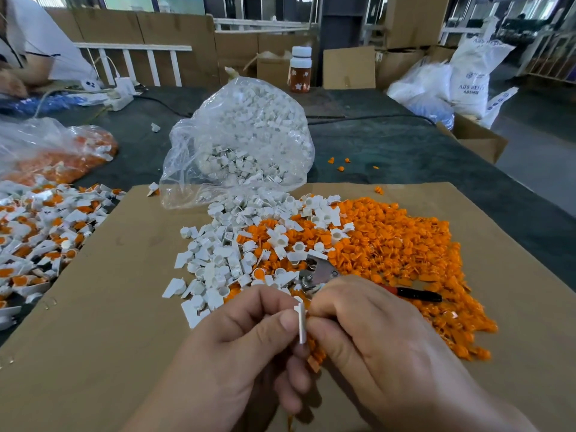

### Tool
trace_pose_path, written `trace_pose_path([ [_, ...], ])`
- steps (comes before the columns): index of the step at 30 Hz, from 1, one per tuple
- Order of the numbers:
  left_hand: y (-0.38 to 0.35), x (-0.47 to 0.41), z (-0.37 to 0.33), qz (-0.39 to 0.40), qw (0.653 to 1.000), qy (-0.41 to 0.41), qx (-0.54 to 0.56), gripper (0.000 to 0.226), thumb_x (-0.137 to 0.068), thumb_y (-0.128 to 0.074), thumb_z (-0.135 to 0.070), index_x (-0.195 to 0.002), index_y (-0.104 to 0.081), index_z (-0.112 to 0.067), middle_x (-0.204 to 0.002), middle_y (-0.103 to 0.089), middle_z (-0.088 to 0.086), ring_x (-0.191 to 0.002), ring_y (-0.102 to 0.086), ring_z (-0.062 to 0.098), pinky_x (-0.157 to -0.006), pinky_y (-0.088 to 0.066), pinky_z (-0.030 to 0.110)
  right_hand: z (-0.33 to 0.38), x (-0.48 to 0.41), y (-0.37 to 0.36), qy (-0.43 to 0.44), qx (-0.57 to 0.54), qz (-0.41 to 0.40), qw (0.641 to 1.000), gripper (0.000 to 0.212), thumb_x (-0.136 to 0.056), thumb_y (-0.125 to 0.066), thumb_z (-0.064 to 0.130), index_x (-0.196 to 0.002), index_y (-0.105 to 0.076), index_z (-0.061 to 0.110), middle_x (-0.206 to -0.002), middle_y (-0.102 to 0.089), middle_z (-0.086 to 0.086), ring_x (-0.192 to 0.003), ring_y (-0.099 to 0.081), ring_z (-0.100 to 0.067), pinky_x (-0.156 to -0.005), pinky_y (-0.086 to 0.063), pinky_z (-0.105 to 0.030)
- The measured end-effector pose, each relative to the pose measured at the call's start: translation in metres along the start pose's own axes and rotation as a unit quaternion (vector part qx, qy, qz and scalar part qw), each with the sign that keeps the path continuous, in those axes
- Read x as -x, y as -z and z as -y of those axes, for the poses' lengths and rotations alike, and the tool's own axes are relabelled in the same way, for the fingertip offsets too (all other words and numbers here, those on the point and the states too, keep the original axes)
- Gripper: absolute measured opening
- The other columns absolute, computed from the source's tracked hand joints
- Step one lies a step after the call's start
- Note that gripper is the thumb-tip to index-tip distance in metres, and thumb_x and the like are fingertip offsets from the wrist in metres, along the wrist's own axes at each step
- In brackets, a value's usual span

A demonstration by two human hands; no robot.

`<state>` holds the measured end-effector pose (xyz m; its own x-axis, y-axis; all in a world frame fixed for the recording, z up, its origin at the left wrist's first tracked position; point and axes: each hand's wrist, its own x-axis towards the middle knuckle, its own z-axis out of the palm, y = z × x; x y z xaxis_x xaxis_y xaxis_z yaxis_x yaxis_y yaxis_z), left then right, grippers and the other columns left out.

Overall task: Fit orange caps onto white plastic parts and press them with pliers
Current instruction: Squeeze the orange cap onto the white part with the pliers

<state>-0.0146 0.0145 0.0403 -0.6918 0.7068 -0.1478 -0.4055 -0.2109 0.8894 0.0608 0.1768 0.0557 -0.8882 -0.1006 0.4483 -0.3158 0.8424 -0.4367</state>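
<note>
My left hand [249, 344] pinches a white plastic part [302, 322] seen edge-on, held above the cardboard sheet [109, 307]. My right hand [367, 338] curls against the same part from the right; whether an orange cap sits under its fingers is hidden. The pliers [318, 272] lie on the pile just beyond my hands, metal jaws pointing left, red-black handle [417, 294] sticking out to the right. Loose white parts [224, 254] are heaped left of centre. A large pile of orange caps [405, 254] spreads to the right.
A clear bag of white parts [246, 141] lies open behind the piles. Finished white-and-orange pieces [40, 235] are heaped at the left, with a bag of orange ones [62, 151] behind. Another person [34, 51] sits at far left. Cardboard boxes [477, 138] and a bottle [300, 70] stand further back.
</note>
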Motion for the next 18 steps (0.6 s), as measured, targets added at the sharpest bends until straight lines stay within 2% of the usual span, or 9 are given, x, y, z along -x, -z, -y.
trace_pose_path([
  [3,0.001,0.001,0.001,0.011,0.999,-0.028,0.011,0.018,-0.070,-0.079,-0.017,-0.075,-0.067,-0.004,-0.055,-0.055,0.023,-0.036,-0.054,0.025,-0.034,-0.045,0.025,0.002,0.001,-0.001,-0.007,-0.013,-0.004,1.000,0.018,-0.098,-0.043,0.041,-0.090,-0.053,0.029,-0.088,-0.050,0.013,-0.078,-0.053,-0.009,-0.059,-0.048,-0.032],
  [7,0.007,0.004,0.004,0.001,0.991,-0.097,-0.091,0.028,-0.068,-0.077,-0.036,-0.080,-0.068,-0.013,-0.055,-0.059,0.021,-0.041,-0.057,0.026,-0.042,-0.047,0.029,0.008,0.005,-0.005,-0.119,-0.128,0.004,0.985,0.028,-0.092,-0.040,0.061,-0.087,-0.052,0.036,-0.086,-0.059,0.012,-0.079,-0.060,-0.009,-0.059,-0.048,-0.026],
  [10,0.009,0.009,0.009,-0.022,0.964,-0.157,-0.212,0.025,-0.074,-0.070,-0.047,-0.087,-0.068,-0.027,-0.059,-0.066,0.013,-0.049,-0.063,0.026,-0.050,-0.051,0.032,0.010,0.003,-0.005,-0.222,-0.293,0.042,0.929,0.028,-0.091,-0.047,0.057,-0.080,-0.057,0.033,-0.060,-0.061,0.014,-0.052,-0.057,-0.001,-0.050,-0.043,-0.015],
  [11,0.010,0.010,0.009,-0.028,0.939,-0.204,-0.274,0.022,-0.077,-0.067,-0.047,-0.090,-0.067,-0.030,-0.064,-0.069,0.007,-0.052,-0.066,0.019,-0.052,-0.053,0.028,0.010,0.001,-0.005,-0.276,-0.352,0.066,0.892,0.031,-0.090,-0.049,0.056,-0.076,-0.058,0.031,-0.054,-0.057,0.010,-0.045,-0.051,-0.002,-0.045,-0.041,-0.018],
  [14,0.012,0.008,0.006,-0.045,0.765,-0.363,-0.531,0.008,-0.086,-0.059,-0.041,-0.093,-0.062,-0.038,-0.081,-0.067,-0.017,-0.068,-0.062,-0.006,-0.060,-0.042,0.002,0.009,-0.005,-0.004,-0.406,-0.524,0.133,0.737,0.031,-0.082,-0.066,0.046,-0.063,-0.058,0.023,-0.051,-0.046,0.002,-0.039,-0.039,-0.013,-0.041,-0.029,-0.021],
  [15,0.013,0.008,0.007,-0.046,0.731,-0.384,-0.561,0.008,-0.087,-0.058,-0.041,-0.093,-0.061,-0.038,-0.082,-0.065,-0.020,-0.070,-0.060,-0.010,-0.061,-0.039,-0.001,0.010,-0.007,-0.002,-0.422,-0.539,0.144,0.715,0.031,-0.078,-0.068,0.046,-0.063,-0.058,0.022,-0.051,-0.045,0.001,-0.039,-0.039,-0.014,-0.042,-0.028,-0.021],
  [16,0.012,0.008,0.008,-0.053,0.738,-0.381,-0.554,0.009,-0.086,-0.058,-0.042,-0.093,-0.062,-0.038,-0.081,-0.065,-0.020,-0.069,-0.060,-0.010,-0.060,-0.039,-0.001,0.010,-0.007,-0.002,-0.424,-0.520,0.144,0.727,0.034,-0.078,-0.069,0.050,-0.064,-0.058,0.022,-0.051,-0.047,0.001,-0.039,-0.041,-0.014,-0.042,-0.030,-0.022],
  [17,0.009,0.009,0.006,-0.064,0.787,-0.348,-0.505,0.010,-0.084,-0.061,-0.044,-0.091,-0.063,-0.038,-0.078,-0.068,-0.018,-0.065,-0.063,-0.005,-0.059,-0.044,0.004,0.010,-0.006,-0.002,-0.408,-0.460,0.134,0.777,0.036,-0.080,-0.065,0.059,-0.070,-0.060,0.024,-0.052,-0.051,0.005,-0.041,-0.045,-0.012,-0.042,-0.034,-0.024],
  [18,0.007,0.009,0.005,-0.072,0.860,-0.295,-0.410,0.014,-0.079,-0.064,-0.046,-0.089,-0.065,-0.036,-0.072,-0.070,-0.010,-0.058,-0.065,0.003,-0.056,-0.051,0.015,0.009,-0.004,-0.003,-0.362,-0.357,0.107,0.854,0.037,-0.082,-0.055,0.068,-0.079,-0.060,0.031,-0.058,-0.056,0.007,-0.046,-0.051,-0.008,-0.044,-0.040,-0.027],
])
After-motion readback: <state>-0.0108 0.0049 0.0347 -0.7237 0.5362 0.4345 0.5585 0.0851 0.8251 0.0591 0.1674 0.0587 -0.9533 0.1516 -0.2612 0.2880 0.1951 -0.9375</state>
